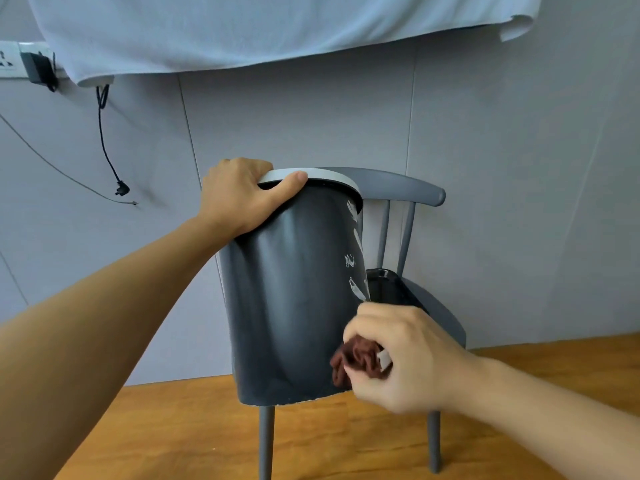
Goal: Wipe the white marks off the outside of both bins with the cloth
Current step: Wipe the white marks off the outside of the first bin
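Fingers: left hand (239, 195) curled over bin (287, 306) rim, thumb on the grey ring; right hand (398, 358) bunched round cloth (353, 362), pressed low on bin's right side | Bin: tilted, held up before chair (408, 192) | Marks (355, 261): streaks above cloth, unwiped | Risk: one-handed rim grip may let bin twist under rubbing.

A single head-worn view is given, aimed forward and slightly down from close range. Both forearms are seen reaching in from the lower corners toward a grey chair (398, 188), with the panelled wall (502, 133) behind.
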